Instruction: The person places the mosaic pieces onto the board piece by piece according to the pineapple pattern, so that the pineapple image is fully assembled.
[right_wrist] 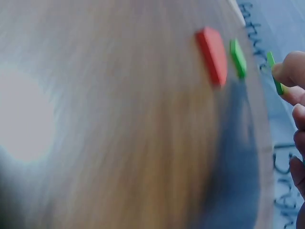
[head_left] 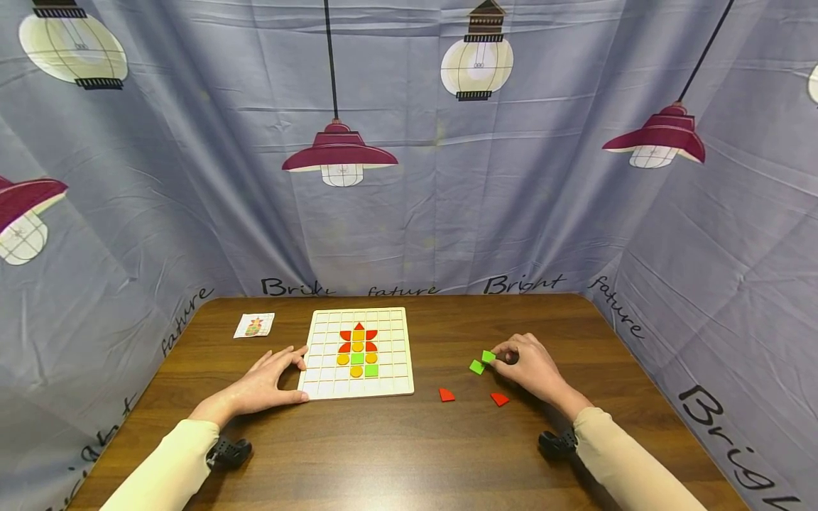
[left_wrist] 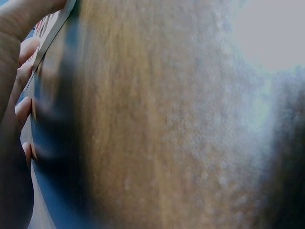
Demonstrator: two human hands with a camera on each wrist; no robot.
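My right hand (head_left: 532, 365) pinches a green square tile (head_left: 488, 356) between thumb and fingertips. In the right wrist view that tile (right_wrist: 271, 60) is held edge-on, above the table. A second green square tile (head_left: 476, 367) lies just below and left of it. Two red quarter-circle tiles (head_left: 446, 394) rest nearer the front. My left hand (head_left: 262, 387) touches the left edge of a white gridded board (head_left: 393, 380), thumb and fingers spread apart along it. Red, orange and green tiles (head_left: 358, 358) form a figure on the board. The left wrist view shows fingertips (left_wrist: 23, 109) beside the board's edge.
A small card (head_left: 254, 325) printed with a pineapple-like figure lies at the back left of the brown wooden table (head_left: 383, 454). Behind and beside the table hangs a grey-blue curtain (head_left: 422, 213) printed with lamps and lettering.
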